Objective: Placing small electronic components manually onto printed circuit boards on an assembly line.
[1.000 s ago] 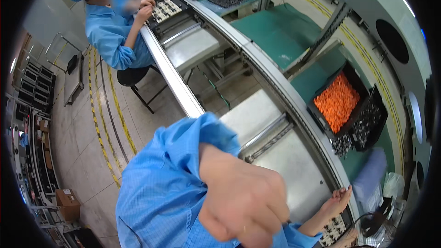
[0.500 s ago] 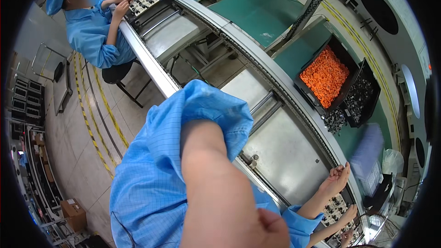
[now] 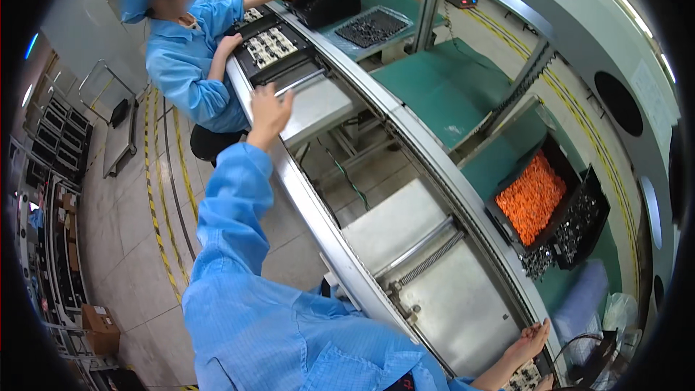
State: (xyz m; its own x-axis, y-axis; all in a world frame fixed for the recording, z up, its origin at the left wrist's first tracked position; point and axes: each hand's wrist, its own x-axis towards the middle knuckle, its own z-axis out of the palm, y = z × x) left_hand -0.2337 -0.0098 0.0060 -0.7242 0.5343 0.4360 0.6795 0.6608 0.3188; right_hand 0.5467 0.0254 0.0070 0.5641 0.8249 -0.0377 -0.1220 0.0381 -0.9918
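Note:
My left hand [image 3: 269, 112] is stretched forward over the near metal rail [image 3: 293, 181] of a conveyor line. Its fingers are spread, with nothing visible in them. Beyond it, short of contact, lies a black tray [image 3: 253, 71] with rows of cream-coloured parts [image 3: 271, 47]. At the lower right, my right hand [image 3: 527, 346] is raised above the line, palm turned up and fingers loosely bent apart; I make out no object in it. Below that hand, more cream parts [image 3: 523, 376] show at the picture's rim, beside what seems another person's hand [image 3: 544, 382].
A co-worker [image 3: 192, 65] in blue sits at the upper left, one hand on the tray and an arm toward a black bin [image 3: 326, 3]. Across the line stand a bin of orange parts [image 3: 532, 199] and a bin of dark pieces [image 3: 579, 224]. A metal plate [image 3: 456, 297] spans the line.
My left arm, earlier bent close below the camera, now reaches forward with the hand open. The view has tilted up. The co-worker's hands have parted, one reaching across the line.

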